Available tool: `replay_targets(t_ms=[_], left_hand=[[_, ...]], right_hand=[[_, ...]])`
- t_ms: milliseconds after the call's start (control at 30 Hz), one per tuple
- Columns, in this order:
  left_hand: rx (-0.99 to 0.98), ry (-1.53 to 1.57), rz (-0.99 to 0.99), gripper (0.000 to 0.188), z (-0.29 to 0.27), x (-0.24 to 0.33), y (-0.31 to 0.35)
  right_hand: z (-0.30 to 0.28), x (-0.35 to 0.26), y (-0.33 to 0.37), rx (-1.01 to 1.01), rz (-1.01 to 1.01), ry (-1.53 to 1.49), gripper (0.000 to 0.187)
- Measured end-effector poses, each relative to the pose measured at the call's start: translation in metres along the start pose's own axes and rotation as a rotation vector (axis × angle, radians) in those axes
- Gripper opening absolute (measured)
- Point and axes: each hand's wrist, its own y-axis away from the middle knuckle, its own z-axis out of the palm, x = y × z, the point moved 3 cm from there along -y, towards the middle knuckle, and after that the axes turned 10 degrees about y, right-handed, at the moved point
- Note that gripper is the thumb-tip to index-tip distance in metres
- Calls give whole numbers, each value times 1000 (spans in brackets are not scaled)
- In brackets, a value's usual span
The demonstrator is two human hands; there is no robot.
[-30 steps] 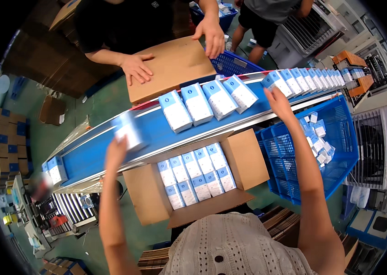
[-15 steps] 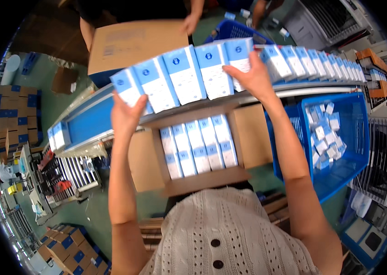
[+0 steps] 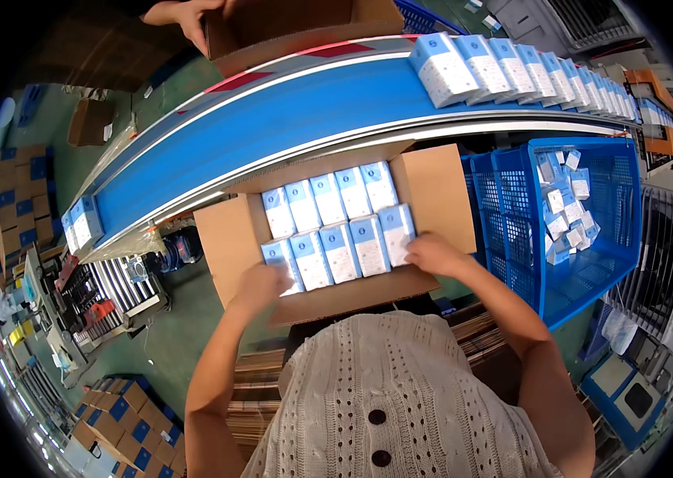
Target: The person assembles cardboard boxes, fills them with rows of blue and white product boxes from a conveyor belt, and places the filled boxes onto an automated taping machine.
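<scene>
An open cardboard carton [image 3: 336,297] stands before me, with two rows of blue-and-white boxes inside. My left hand [image 3: 261,285], smeared by motion, is at the left end of the near row, beside its end box [image 3: 282,265]. Its fingers cannot be made out. At the opposite end my right hand [image 3: 436,255] has its fingers bunched against the right end box [image 3: 396,237], which sits a little higher than its neighbours. Behind lies the far row [image 3: 324,197], untouched by either hand.
Beyond the carton runs a blue conveyor belt [image 3: 257,119] with a line of upright boxes [image 3: 480,68] at its right. A blue crate [image 3: 591,279] with small boxes is at right. Another person's hand [image 3: 191,22] holds an open carton [image 3: 297,56] across the belt.
Both hands came down from above the belt to the carton, lowering a row of boxes into its near side. Across the belt, the other person's carton moved farther back.
</scene>
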Motion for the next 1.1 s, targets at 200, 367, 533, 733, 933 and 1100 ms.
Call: replay_targets(t_ms=[200,367,533,733,933,1100], left_hand=[[-301,-228,-67,32,-15,37,-38],[20,269,118,24,-71,48,-26],[447,688,138,21,-148,118,-80],[838,427,-49,52,-226,79,-139],[960,318,-202,79,-227,66,-116],[1121,380,22,71,-237,101,-50]], right_hand=[[-8,-2,-25,-258,-90,64,17],[-219,92,23,658,315,-11,17],[-294,260,46,1019,796,207,34],[-289,180,-64,753,388,-205,56],[-252,93,-114,770,275,-504,68],[-283,43,-73,925,281,-340,59]])
